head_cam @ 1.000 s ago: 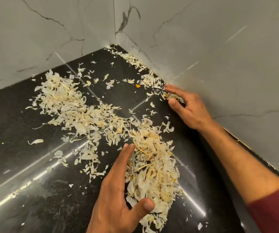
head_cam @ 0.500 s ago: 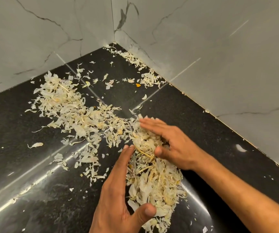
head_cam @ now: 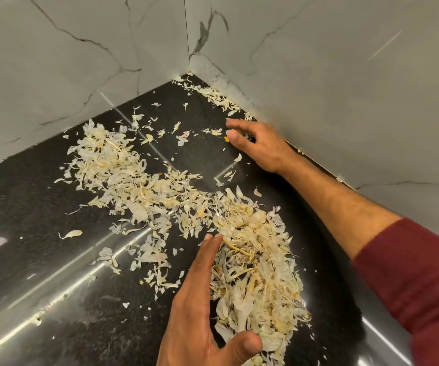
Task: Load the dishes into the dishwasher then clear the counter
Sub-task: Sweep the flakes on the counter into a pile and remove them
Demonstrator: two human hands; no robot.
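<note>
1. Right hand [head_cam: 259,146] has moved from the near pile, where it was half a second back, out to the wall edge again; it now sits by the strip of scraps [head_cam: 217,97] along the wall. Left hand [head_cam: 199,310] hasn't shifted.
2. Right hand: fingers loosely bent, resting on the black table [head_cam: 41,233]; can't tell if it pinches any bits underneath.
3. Left hand: released, fingers straight, thumb spread, cupped against the near pile of peels [head_cam: 255,273] as a stop.
4. Meaning, as a guess: counter-clearing stage, sweeping peels into one heap. Looks part done, since a big spread of peels [head_cam: 118,170] lies unswept at left, well apart from the right hand.
5. No dishes or dishwasher in view.
6. Red sleeve [head_cam: 419,281] on the right arm.
7. Writing/brands: none readable anywhere; marble-look wall [head_cam: 345,88] is plain.
</note>
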